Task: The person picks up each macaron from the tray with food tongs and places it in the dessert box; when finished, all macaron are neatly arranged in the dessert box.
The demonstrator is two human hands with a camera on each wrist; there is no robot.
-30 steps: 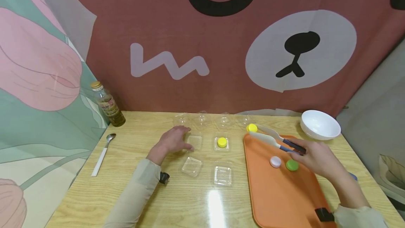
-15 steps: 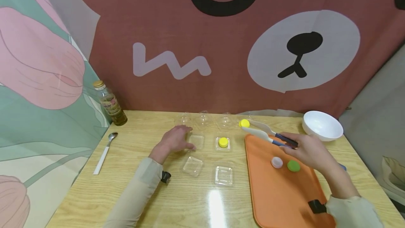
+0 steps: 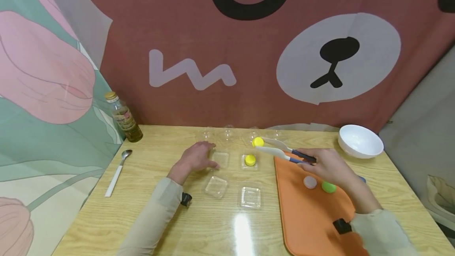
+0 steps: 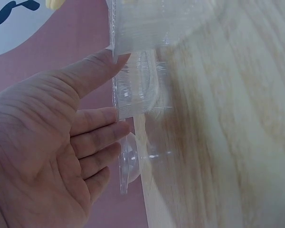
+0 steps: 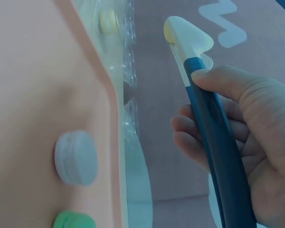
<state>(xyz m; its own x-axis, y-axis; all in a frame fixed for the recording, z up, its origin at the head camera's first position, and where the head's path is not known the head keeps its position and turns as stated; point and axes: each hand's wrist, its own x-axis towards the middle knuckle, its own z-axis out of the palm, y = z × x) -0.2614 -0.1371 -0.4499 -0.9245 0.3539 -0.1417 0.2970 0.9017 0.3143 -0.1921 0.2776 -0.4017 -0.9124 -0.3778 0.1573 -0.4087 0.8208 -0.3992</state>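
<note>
My right hand [image 3: 330, 167] grips a pair of tongs [image 3: 274, 152] with pale tips and dark blue handles. Between the tips is a yellow macaron [image 3: 258, 142], held above the table near the back. Below and in front of it, another yellow macaron [image 3: 250, 160] sits in a small clear plastic container. My left hand [image 3: 195, 156] reaches to a neighbouring clear container [image 3: 221, 158], thumb at its near side. In the left wrist view its fingers [image 4: 97, 137] are relaxed beside the container edges. A pale lilac macaron [image 3: 310, 182] and a green macaron [image 3: 328, 187] lie on the orange tray [image 3: 295, 224].
Two more clear containers [image 3: 250, 196] stand in front, and several clear domed lids [image 3: 228, 133] line the back edge. A white bowl [image 3: 360, 141] is at the back right. On the left are a bottle [image 3: 126, 121] and a white-handled spoon [image 3: 115, 177].
My right hand has carried the tongs and yellow macaron leftward, from over the tray's back corner toward the containers. My left hand has stayed in place.
</note>
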